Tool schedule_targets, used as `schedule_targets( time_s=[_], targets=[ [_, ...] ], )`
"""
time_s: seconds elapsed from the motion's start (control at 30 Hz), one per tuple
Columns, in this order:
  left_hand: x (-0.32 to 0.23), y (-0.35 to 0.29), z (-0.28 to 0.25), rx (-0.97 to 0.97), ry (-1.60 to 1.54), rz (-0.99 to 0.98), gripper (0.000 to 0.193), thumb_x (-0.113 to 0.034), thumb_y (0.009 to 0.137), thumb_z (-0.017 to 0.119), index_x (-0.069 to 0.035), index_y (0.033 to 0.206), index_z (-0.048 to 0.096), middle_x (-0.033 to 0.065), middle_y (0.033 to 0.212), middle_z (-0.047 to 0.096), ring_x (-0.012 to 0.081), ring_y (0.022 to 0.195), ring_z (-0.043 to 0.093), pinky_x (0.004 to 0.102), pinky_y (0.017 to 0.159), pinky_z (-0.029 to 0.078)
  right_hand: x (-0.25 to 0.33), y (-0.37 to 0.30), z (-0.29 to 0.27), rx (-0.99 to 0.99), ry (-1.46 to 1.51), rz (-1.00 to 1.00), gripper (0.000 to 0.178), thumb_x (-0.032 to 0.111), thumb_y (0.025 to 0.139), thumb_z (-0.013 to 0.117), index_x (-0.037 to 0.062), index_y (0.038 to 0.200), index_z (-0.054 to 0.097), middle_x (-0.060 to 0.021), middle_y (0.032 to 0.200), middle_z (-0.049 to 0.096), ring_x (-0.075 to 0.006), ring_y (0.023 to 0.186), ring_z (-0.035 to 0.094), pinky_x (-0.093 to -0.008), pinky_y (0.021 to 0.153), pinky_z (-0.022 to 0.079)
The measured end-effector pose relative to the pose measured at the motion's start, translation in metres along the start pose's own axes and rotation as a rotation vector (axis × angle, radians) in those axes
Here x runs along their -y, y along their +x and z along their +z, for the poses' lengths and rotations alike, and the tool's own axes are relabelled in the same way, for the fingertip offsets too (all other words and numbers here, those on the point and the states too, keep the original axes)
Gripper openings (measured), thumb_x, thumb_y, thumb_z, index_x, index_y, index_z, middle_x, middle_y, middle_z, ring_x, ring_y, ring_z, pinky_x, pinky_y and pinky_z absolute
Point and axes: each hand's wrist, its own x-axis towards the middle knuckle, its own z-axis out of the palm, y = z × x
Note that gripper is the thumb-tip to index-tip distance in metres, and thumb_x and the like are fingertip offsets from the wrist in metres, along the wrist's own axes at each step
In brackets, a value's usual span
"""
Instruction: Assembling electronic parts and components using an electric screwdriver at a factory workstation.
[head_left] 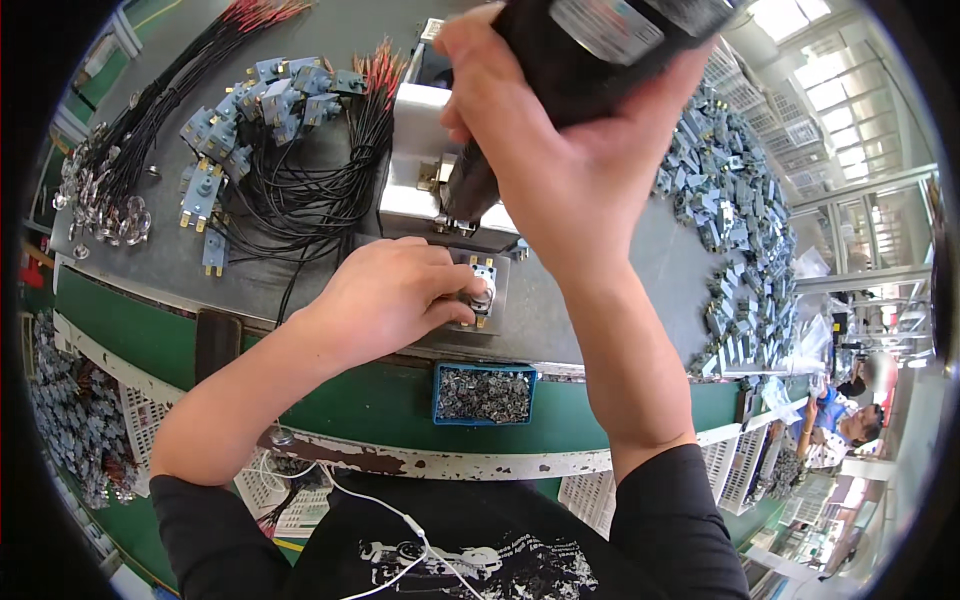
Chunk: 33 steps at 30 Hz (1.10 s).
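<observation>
My right hand [590,170] is wrapped around a thick black cylindrical power tool [550,80], tilted so its narrower end points down and left, in front of a silver metal block [420,125]. My left hand [385,295] pinches a small component [483,272] with brass terminals between thumb and fingers. That component rests on a flat metal plate [498,315] near the bench's front edge. The tool's tip is above and left of the component, apart from it. My left fingers partly cover the component.
Grey switch-like parts with black leads [270,105] lie to the left of the block. A large pile of loose grey parts [735,180] spreads on the right. A blue bin of small metal pieces [485,395] stands near me. Another person [855,425] is far right.
</observation>
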Motion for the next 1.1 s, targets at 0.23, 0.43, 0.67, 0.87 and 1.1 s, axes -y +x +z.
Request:
schedule_targets(
  time_s=[0.23, 0.43, 0.67, 0.87, 1.1],
  targets=[
    [0.0, 0.004, 0.004, -0.027, -0.115, 0.006, 0.018, -0.024, 0.088, 0.076, -0.014, 0.104, 0.074, 0.004, 0.086, 0.069, 0.0267, 0.088, 0.069, 0.0412, 0.076, 0.055, 0.017, -0.019, -0.02, -0.136, 0.095, -0.016, 0.075, -0.016, 0.083, 0.07, 0.0016, 0.142, 0.027, -0.0187, 0.105, 0.069, -0.0185, 0.083, 0.07, -0.031, 0.07, 0.059],
    [-0.001, 0.005, -0.003, 0.041, -0.077, -0.057, 0.017, -0.021, 0.09, 0.075, -0.016, 0.106, 0.074, 0.0029, 0.087, 0.07, 0.0252, 0.088, 0.07, 0.0395, 0.074, 0.055, 0.014, -0.025, -0.042, -0.11, -0.034, -0.012, 0.063, -0.009, 0.087, 0.07, -0.0019, 0.138, 0.034, -0.0198, 0.104, 0.07, -0.0199, 0.08, 0.071, -0.0319, 0.068, 0.059],
    [-0.003, 0.007, -0.003, 0.071, -0.091, -0.07, 0.016, -0.022, 0.091, 0.073, -0.016, 0.106, 0.073, 0.0022, 0.088, 0.07, 0.0247, 0.088, 0.07, 0.0392, 0.074, 0.055, 0.024, -0.028, -0.065, -0.016, -0.14, -0.008, 0.05, -0.001, 0.092, 0.071, -0.006, 0.134, 0.043, -0.0211, 0.103, 0.071, -0.0215, 0.077, 0.072, -0.0329, 0.065, 0.06],
    [-0.004, 0.004, -0.002, 0.042, -0.061, -0.066, 0.017, -0.023, 0.09, 0.075, -0.016, 0.104, 0.072, 0.0031, 0.088, 0.07, 0.0261, 0.088, 0.069, 0.0407, 0.074, 0.055, 0.001, -0.031, -0.052, 0.029, -0.113, -0.188, 0.034, -0.002, 0.09, 0.073, -0.0084, 0.116, 0.052, -0.015, 0.092, 0.072, -0.0177, 0.06, 0.068, -0.0297, 0.054, 0.057],
    [-0.002, 0.007, -0.002, 0.04, -0.069, -0.043, 0.017, -0.023, 0.09, 0.075, -0.013, 0.102, 0.071, 0.0054, 0.089, 0.069, 0.0281, 0.088, 0.068, 0.0421, 0.073, 0.055, 0.008, -0.024, -0.057, 0.168, -0.063, -0.132, 0.024, 0.001, 0.091, 0.074, -0.0072, 0.109, 0.061, -0.0149, 0.09, 0.072, -0.0196, 0.067, 0.07, -0.0308, 0.06, 0.059]
  ],
)
